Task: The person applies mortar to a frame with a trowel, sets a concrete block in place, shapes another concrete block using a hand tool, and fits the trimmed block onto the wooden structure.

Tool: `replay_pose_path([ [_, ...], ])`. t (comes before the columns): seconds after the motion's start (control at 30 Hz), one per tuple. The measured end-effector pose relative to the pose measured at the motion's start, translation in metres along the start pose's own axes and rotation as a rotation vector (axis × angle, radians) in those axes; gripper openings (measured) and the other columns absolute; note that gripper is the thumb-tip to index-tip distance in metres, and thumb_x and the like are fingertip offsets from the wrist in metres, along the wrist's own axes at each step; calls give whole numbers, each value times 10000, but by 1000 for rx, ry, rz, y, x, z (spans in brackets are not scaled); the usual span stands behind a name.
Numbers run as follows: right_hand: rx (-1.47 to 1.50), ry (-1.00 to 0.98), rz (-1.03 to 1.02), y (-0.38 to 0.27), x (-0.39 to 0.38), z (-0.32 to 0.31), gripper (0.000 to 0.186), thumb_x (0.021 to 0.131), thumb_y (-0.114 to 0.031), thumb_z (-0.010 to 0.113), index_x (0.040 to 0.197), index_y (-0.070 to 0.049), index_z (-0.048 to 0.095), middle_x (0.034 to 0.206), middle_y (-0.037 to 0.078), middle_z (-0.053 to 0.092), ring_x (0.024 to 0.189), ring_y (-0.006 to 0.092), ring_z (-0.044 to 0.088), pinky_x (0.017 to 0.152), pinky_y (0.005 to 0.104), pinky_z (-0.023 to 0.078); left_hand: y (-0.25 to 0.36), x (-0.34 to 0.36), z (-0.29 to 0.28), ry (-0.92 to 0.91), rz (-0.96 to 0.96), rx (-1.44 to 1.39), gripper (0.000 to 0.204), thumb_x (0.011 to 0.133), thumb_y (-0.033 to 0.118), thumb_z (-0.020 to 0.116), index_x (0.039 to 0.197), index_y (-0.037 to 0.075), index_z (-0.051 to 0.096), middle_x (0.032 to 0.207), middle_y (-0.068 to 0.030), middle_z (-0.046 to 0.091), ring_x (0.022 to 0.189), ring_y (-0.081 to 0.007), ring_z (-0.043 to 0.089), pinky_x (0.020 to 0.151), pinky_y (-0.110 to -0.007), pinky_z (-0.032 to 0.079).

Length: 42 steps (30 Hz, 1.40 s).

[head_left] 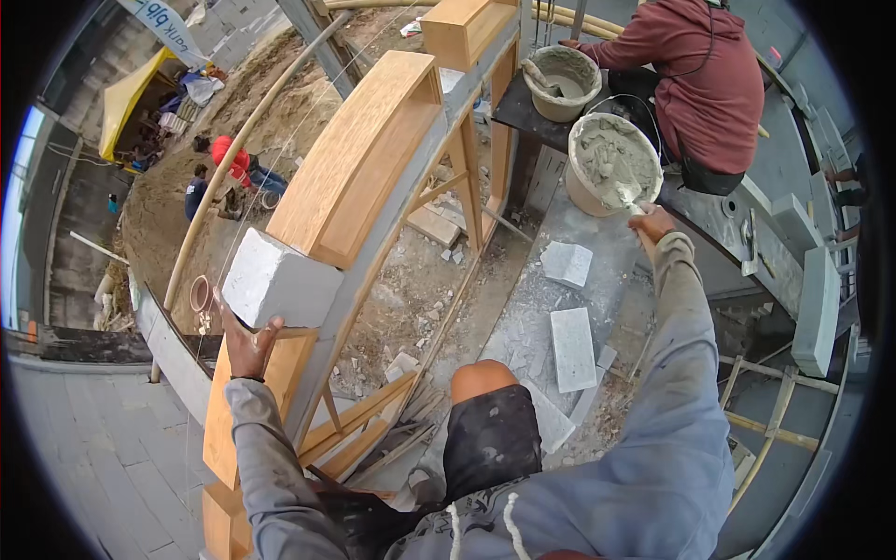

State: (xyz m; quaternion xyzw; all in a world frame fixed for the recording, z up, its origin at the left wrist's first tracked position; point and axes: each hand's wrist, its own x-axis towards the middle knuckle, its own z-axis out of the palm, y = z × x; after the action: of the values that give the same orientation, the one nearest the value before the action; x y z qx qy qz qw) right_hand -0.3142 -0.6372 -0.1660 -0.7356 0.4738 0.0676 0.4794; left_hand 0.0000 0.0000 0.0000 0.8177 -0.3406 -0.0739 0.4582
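Observation:
My left hand [248, 349] grips the near end of a pale lightweight concrete block [297, 291], fingers along its left side and thumb at its right. The block sits on the wall top, between wooden frame pieces. Off to the right, my right hand [651, 225] is closed around the handle of a trowel [627, 195]. The trowel's end meets grey mortar [611, 154] in a white bucket [597, 199]; part of its blade is hidden in the mix.
A wooden frame [359, 140] runs along the wall. A second mortar bucket [560, 110] stands beside a seated co-worker in a maroon hoodie [714, 84]. Broken blocks [573, 350] lie on the dusty planks below. Two people [229, 168] are on the ground at far left.

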Motion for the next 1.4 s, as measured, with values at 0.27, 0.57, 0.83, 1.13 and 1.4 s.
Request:
replay_pose_path([
  [0.27, 593, 57, -124, 15, -122, 96, 150, 797, -143, 646, 887, -56, 563, 650, 55, 541, 437, 155, 534, 391, 283, 448, -40, -10, 21, 270, -141, 409, 1253, 652, 633, 766, 1454, -126, 172, 1464, -328, 315, 1399, -420, 268, 1168, -481, 100],
  [0.57, 795, -39, -211, -76, -268, 163, 170, 823, -137, 659, 935, -66, 552, 672, 50, 558, 474, 155, 556, 427, 274, 465, -40, -31, 9, 290, -247, 564, 1139, 650, 682, 737, 1365, -125, 372, 1389, -304, 438, 1346, -418, 361, 1138, -530, 167],
  [0.83, 889, -61, -291, -118, -395, 208, 198, 842, -121, 644, 983, -45, 528, 688, 66, 562, 508, 169, 564, 449, 288, 475, 2, -37, -3, 250, -248, 629, 1025, 674, 704, 708, 1232, -126, 485, 1106, -271, 593, 1127, -390, 522, 974, -447, 396],
  [1.13, 906, -216, -198, -114, -453, 293, 246, 830, -125, 660, 1011, -53, 509, 708, 58, 564, 494, 152, 582, 438, 268, 484, -46, -2, 6, 225, -228, 324, 1115, 577, 662, 804, 1314, -88, 432, 1314, -283, 521, 1255, -396, 485, 1074, -518, 305],
  [1.4, 741, -260, -165, -102, -471, 334, 377, 801, -120, 687, 1112, 22, 529, 734, 70, 576, 534, 149, 575, 457, 267, 479, -42, 20, -6, 254, -84, 529, 1123, 557, 647, 809, 1321, -85, 434, 1191, -264, 594, 1146, -380, 565, 997, -446, 423],
])
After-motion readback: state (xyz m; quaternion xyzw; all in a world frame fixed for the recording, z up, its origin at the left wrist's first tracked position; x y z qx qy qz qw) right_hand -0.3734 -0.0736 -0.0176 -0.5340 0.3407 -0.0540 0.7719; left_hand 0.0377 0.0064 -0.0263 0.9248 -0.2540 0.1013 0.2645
